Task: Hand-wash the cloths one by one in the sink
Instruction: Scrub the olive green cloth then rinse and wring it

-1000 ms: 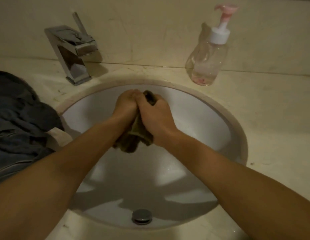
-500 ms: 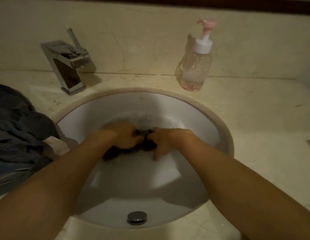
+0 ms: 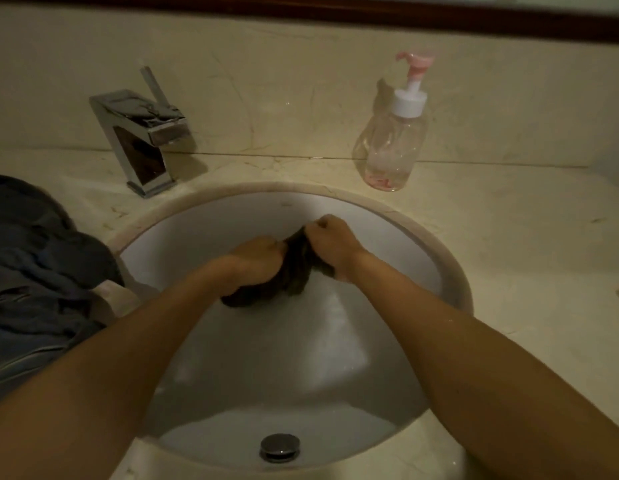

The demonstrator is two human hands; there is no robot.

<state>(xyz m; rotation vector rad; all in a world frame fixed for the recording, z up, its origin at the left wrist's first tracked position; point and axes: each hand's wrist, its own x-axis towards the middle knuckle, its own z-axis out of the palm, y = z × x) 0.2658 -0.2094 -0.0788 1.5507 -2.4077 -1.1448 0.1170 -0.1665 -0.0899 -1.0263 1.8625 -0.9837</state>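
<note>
Here, from above: a round white ceramic sink set under a cream marble countertop. Toward the sink's far edge, a small dark olive-brown wet cloth, bunched, with its lower folds hanging toward the basin wall; hard to tell whether touching it. On the cloth's left end, the left hand, fingers curled tight round the fabric. On its right end, the right hand, likewise clenched on the cloth, knuckles up. Hands close together, fabric wadded between them.

Looks like the rubbing or wringing step on one cloth, mid-wash rather than finished. Probably calls next for working fabric against fabric, then a rinse under the square chrome faucet at the countertop's back left, with no water seen running. At the left edge, a heap of dark blue-grey cloths, apparently waiting. Near the sink's front edge, a round metal drain stopper.

At the back right, a clear plastic pump bottle with white collar and pink nozzle, holding a little pinkish liquid at the bottom. No brand, label or readable writing anywhere.
</note>
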